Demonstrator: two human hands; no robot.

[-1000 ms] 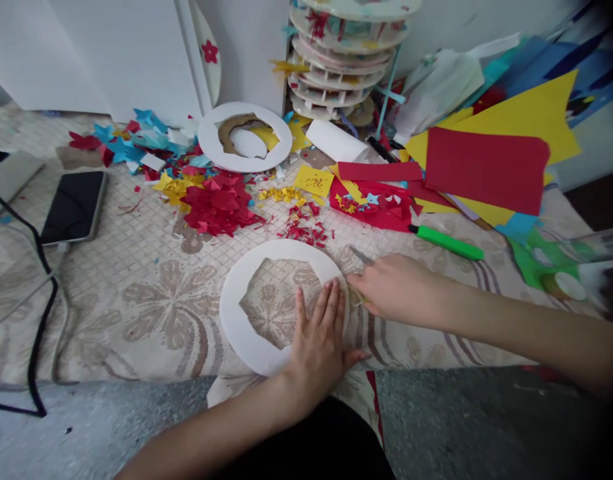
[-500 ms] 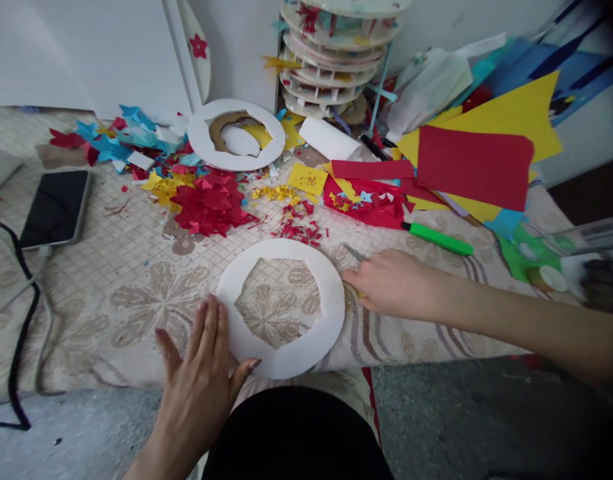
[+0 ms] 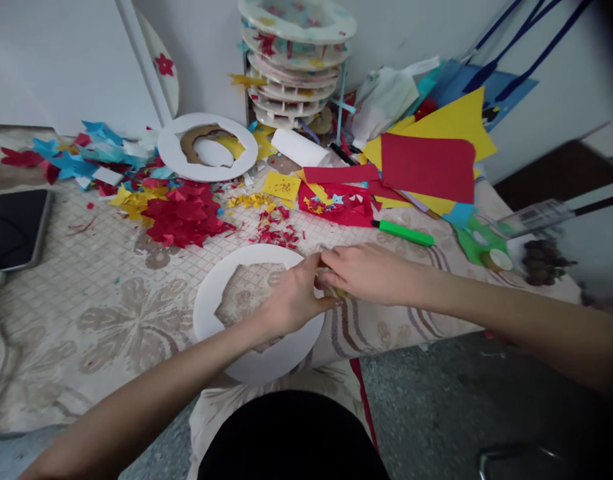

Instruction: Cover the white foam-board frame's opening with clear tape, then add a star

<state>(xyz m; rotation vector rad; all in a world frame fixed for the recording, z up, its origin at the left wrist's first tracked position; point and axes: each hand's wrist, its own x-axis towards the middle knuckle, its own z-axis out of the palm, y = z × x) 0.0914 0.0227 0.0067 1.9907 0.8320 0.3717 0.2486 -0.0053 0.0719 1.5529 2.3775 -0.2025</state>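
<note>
A white paper ring (image 3: 211,300) with a jagged star-like opening lies on the patterned tablecloth in front of me. My left hand (image 3: 293,297) reaches across its right side, fingers bent inward against my right hand; what it pinches, if anything, is hidden. Just off the ring's right edge, my right hand (image 3: 363,272) is closed. A bit of yellow shows under its fingers, and the grey-bladed tool it held a moment ago is mostly covered now. Both hands' fingertips meet over the right rim. Red and yellow paper scraps (image 3: 276,233) lie just behind the ring.
Piles of red paper stars (image 3: 186,213) and blue ones (image 3: 71,160) sit left. Behind are a second white ring (image 3: 173,150) and a tiered stand (image 3: 296,73). Red card (image 3: 426,167), a green marker (image 3: 406,232) and a clear cup lie right; a phone (image 3: 19,227) lies left.
My left hand has left the ring's left edge and crossed over it to meet my right hand at the right rim. The view has shifted to the right.
</note>
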